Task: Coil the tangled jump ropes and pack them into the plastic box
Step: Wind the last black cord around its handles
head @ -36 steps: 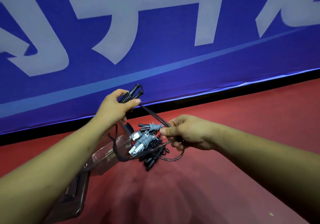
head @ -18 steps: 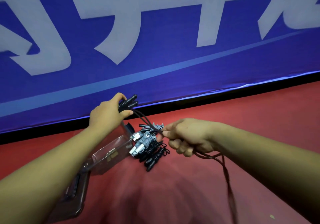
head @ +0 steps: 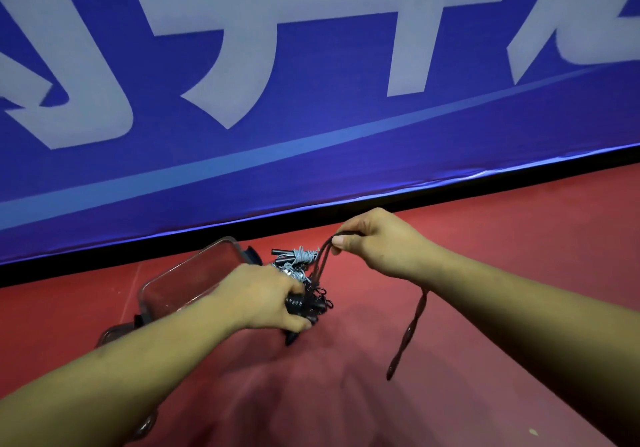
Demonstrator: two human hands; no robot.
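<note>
Nearest, a twisted loop of black jump rope (head: 412, 325) hangs at five o'clock from the right hand (head: 375, 242), which pinches several strands, while the left hand (head: 266, 303) is curled tight round the black handles (head: 297, 303). Coiling looks part done: next the slack needs winding round the handles before the bundle goes into the clear plastic box (head: 187, 262) on the floor (head: 485, 238), at ten o'clock of the left hand. The grey-wrapped ropes (head: 301, 259) at its twelve o'clock are half hidden by that hand, so their number is unclear.
</note>
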